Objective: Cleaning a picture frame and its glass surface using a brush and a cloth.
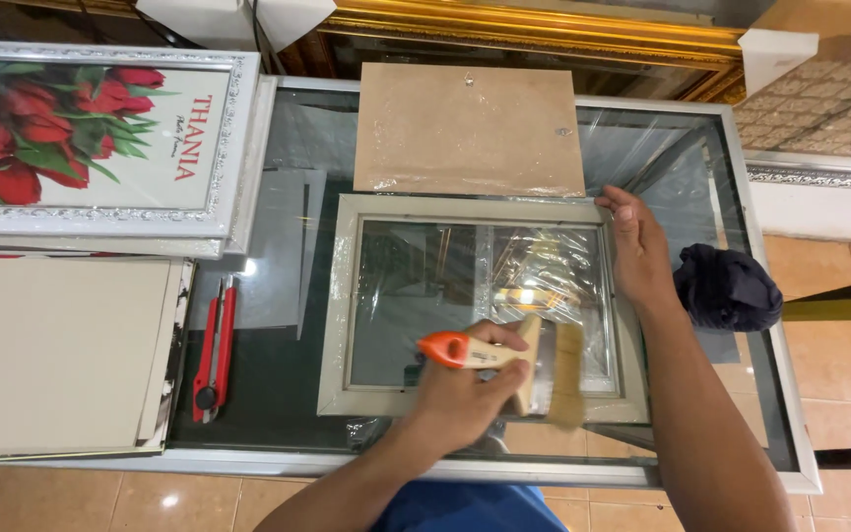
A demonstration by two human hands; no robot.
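left: box cutter [215,350] | right: dark cloth [727,287] | far: backing board [468,130]

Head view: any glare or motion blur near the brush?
Head view: bright glare patch on the frame's glass, just above the brush; brush bristles smeared by motion blur, left hand holding it slightly soft; right hand on the frame edge sharp; small light reflection on the glass table.

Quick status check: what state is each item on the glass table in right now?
Brush: gripped in left hand, bristles on the frame's glass.
Frame: flat, face down, back open, steadied by right hand.
Backing board: off the frame, lying above it.
Cutter: lying untouched, blade not visible.
Tulip picture: framed, flat on a stack.
Cloth: crumpled.
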